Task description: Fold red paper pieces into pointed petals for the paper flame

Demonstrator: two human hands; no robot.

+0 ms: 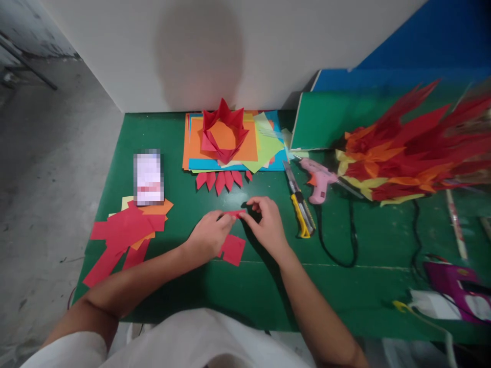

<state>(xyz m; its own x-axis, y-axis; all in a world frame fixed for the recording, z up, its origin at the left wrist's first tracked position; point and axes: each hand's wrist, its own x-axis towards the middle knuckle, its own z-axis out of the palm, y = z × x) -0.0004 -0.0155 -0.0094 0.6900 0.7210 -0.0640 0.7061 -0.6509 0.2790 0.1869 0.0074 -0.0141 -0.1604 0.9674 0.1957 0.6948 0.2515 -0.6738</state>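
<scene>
My left hand (210,236) and my right hand (266,225) meet over the green table (184,153), both pinching a small strip of folded red paper (235,213) between the fingertips. A loose red paper square (233,249) lies just under my left hand. Beyond the hands, a row of folded red paper petals (222,180) rests in front of a stack of coloured paper sheets (264,151). On that stack sits a red folded paper crown (224,130).
Red and orange paper offcuts (123,232) and a phone (148,177) lie at the left. A yellow utility knife (300,207) and pink glue gun (318,181) with black cord lie right of my hands. A large red-orange paper flower (414,148) fills the right.
</scene>
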